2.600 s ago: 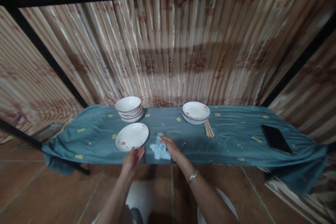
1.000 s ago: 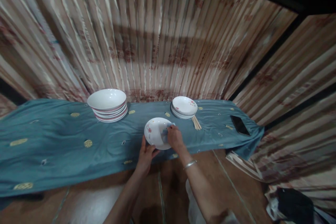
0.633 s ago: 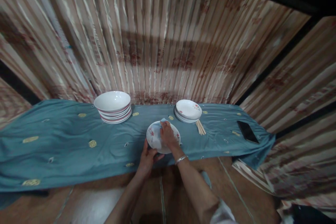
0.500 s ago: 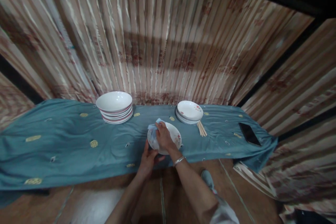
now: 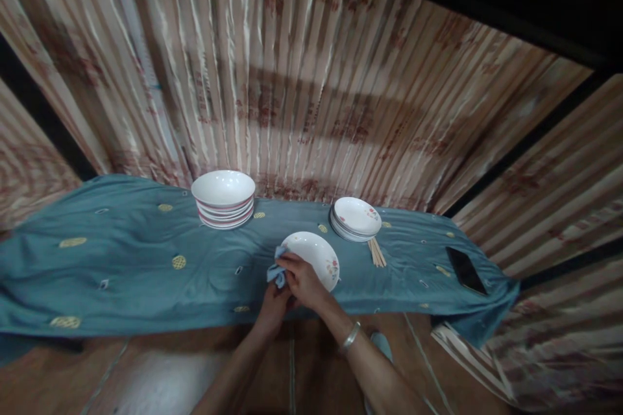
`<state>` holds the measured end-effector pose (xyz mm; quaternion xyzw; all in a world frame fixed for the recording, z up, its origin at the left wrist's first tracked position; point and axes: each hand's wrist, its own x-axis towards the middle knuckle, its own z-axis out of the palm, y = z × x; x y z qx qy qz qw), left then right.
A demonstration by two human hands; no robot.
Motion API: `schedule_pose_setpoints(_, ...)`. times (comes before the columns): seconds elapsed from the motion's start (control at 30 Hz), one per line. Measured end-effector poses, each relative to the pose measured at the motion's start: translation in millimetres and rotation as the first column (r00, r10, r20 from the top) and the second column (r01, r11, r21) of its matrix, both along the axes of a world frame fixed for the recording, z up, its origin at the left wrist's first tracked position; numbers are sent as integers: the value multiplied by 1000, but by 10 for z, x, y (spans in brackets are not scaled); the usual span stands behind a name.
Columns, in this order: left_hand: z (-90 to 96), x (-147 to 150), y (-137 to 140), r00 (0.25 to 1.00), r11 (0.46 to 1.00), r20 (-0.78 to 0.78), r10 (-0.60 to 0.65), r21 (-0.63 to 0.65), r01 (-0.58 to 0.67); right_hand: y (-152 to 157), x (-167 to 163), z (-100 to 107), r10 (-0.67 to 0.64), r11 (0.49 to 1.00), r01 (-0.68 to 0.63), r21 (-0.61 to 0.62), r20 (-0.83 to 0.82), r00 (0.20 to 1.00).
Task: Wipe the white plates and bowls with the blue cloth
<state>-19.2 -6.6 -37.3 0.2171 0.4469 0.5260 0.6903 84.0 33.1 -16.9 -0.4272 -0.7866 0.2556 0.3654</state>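
A white plate [image 5: 314, 251] with a small floral print is tilted above the front of the table. My left hand [image 5: 275, 301] grips its near left edge from below, the fingers partly hidden behind my right hand. A light blue cloth [image 5: 276, 274] is bunched in my right hand [image 5: 302, 279], whose fingers are closed on it at the plate's left rim. Around the right wrist is a silver bangle.
A stack of white bowls [image 5: 224, 198] stands at the back left. Farther right are stacked floral plates [image 5: 357, 217], with wooden chopsticks [image 5: 376, 253] beside them. A black phone [image 5: 466, 270] lies near the right end of the teal tablecloth [image 5: 146, 253]. Pleated curtains hang behind.
My right hand has moved the cloth from the plate's inner surface to its left edge, down beside my left hand. More of the plate's face now shows. The view has shifted slightly.
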Motion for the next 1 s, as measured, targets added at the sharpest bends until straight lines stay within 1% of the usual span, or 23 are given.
schedule_pose_setpoints(0.07,-1,-2,-1,1000,1000,26,1,1,-1,91,-25,50,-17,999,15,44,61,998)
schedule_pose_setpoints(0.17,9,-8,-12,998,1000,60,-18,-11,19,288,-49,123,-95,992,77,99,187,978)
schedule_pose_setpoints(0.3,8,-10,-31,995,999,90,-40,-1,41,555,-4,173,-207,976,163,141,394,896)
schedule_pose_setpoints(0.4,7,-3,-49,994,1000,104,-30,3,30,703,117,165,-253,967,204,153,488,835)
schedule_pose_setpoints(0.47,15,2,-60,993,1000,113,-28,5,27,753,239,153,-287,958,235,166,533,796)
schedule_pose_setpoints(0.5,22,5,-65,993,1000,119,-27,3,26,760,310,149,-312,950,259,175,565,764)
schedule_pose_setpoints(0.63,51,20,-70,990,1000,140,-7,-23,10,644,596,156,-362,928,327,176,628,689)
schedule_pose_setpoints(0.73,63,37,-68,989,999,147,8,-39,-2,435,752,166,-372,920,351,172,661,651)
schedule_pose_setpoints(0.83,70,49,-70,987,999,159,10,-36,-4,192,824,167,-352,921,359,149,711,609)
schedule_pose_setpoints(0.9,77,50,-77,986,999,169,9,-35,-3,42,831,167,-315,930,348,116,738,596)
schedule_pose_setpoints(1.0,96,43,-93,985,1000,174,10,-31,-5,-151,802,178,-257,943,329,50,736,626)
